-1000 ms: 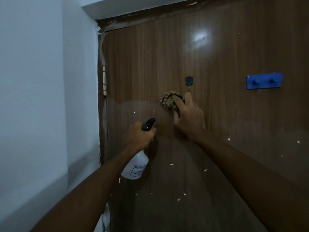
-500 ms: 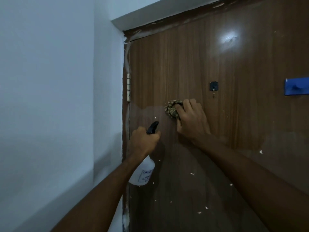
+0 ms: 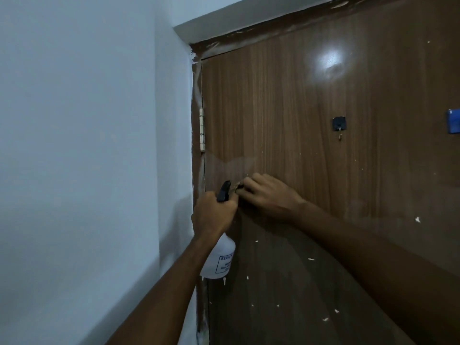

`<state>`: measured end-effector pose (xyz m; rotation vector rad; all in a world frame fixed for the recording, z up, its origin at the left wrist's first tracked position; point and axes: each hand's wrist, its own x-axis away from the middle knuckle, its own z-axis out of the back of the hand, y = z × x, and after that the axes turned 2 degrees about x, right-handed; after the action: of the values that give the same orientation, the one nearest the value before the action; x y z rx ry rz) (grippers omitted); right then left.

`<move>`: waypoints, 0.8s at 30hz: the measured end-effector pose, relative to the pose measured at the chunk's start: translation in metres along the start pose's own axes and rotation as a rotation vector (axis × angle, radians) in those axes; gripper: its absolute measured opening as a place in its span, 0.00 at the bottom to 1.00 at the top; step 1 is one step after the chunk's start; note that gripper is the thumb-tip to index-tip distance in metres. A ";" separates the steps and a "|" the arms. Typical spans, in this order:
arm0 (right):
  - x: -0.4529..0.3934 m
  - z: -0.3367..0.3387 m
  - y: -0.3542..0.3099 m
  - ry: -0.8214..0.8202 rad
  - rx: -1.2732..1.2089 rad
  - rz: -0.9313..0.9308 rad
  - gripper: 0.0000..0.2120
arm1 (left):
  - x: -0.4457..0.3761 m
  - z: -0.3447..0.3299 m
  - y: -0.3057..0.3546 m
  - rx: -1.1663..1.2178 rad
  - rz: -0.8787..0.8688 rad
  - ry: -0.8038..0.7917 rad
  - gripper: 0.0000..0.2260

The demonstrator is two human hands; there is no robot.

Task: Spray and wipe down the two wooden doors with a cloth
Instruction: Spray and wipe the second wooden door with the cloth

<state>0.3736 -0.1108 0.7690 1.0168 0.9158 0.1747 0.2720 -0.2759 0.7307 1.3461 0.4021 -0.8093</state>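
Note:
A brown wooden door (image 3: 286,108) fills the right of the view, with a damp patch near its hinge side. My left hand (image 3: 214,215) grips a white spray bottle (image 3: 220,260) by its black trigger head, the bottle hanging below my fist close to the door's left edge. My right hand (image 3: 266,195) presses a bunched cloth (image 3: 239,186) against the door just right of the bottle's nozzle. Only a small bit of the cloth shows past my fingers.
A pale wall (image 3: 87,145) runs along the left up to the door frame. A metal hinge (image 3: 202,129) sits on the door's left edge. A small black hook (image 3: 339,124) and a blue hook rack (image 3: 453,124) are fixed to the door. White flecks dot the lower door.
My right hand has slid the cloth left and down across the door, from beside the black hook toward the hinge edge. The view has turned left. The left hand still holds the bottle.

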 end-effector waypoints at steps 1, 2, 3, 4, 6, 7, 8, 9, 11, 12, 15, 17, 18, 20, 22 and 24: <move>-0.007 0.003 0.012 0.009 0.023 -0.065 0.24 | -0.002 0.001 -0.003 0.012 0.010 0.013 0.15; -0.015 0.007 0.022 0.036 0.038 -0.194 0.26 | -0.004 0.003 -0.007 0.024 0.020 0.019 0.14; -0.024 0.010 0.029 0.082 0.051 -0.355 0.27 | -0.007 0.004 -0.012 0.036 0.026 0.026 0.14; -0.031 0.012 0.029 0.118 0.058 -0.514 0.27 | -0.008 0.006 -0.015 0.039 0.026 0.032 0.14; -0.040 0.005 0.008 0.155 0.008 -0.671 0.26 | -0.012 0.009 -0.023 0.041 0.029 0.035 0.14; -0.039 -0.001 -0.004 0.138 -0.033 -0.618 0.26 | -0.013 0.010 -0.023 0.050 0.030 0.034 0.14; -0.034 -0.009 -0.018 0.092 -0.069 -0.464 0.28 | -0.014 0.012 -0.025 0.057 0.039 0.028 0.15; -0.028 -0.014 -0.027 0.015 -0.089 -0.264 0.30 | -0.016 0.014 -0.026 0.062 0.045 0.030 0.16; -0.024 -0.015 -0.019 -0.115 -0.058 0.014 0.35 | -0.021 0.020 -0.025 0.060 0.053 0.032 0.16; -0.030 -0.012 -0.011 -0.127 -0.027 0.007 0.36 | -0.024 0.023 -0.025 0.065 0.056 0.041 0.16; -0.059 -0.005 0.008 0.042 0.008 -0.404 0.31 | -0.031 0.026 -0.024 0.074 0.043 0.042 0.15; -0.068 -0.008 -0.001 0.103 0.008 -0.610 0.29 | -0.030 0.025 -0.022 0.074 0.022 0.035 0.15; -0.069 -0.014 -0.011 0.098 -0.002 -0.596 0.29 | -0.030 0.026 -0.022 0.073 0.017 0.030 0.16; -0.062 -0.028 -0.034 0.026 -0.035 -0.334 0.30 | -0.031 0.028 -0.020 0.081 0.023 0.031 0.16; -0.054 -0.032 -0.037 -0.071 -0.004 -0.029 0.27 | -0.035 0.032 -0.018 0.092 0.047 0.044 0.15; -0.064 -0.028 -0.022 -0.046 0.020 -0.072 0.24 | -0.041 0.035 -0.013 0.094 0.070 0.056 0.14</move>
<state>0.3069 -0.1375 0.7823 1.0012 0.9120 0.0816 0.2284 -0.2980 0.7567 1.4651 0.3627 -0.7409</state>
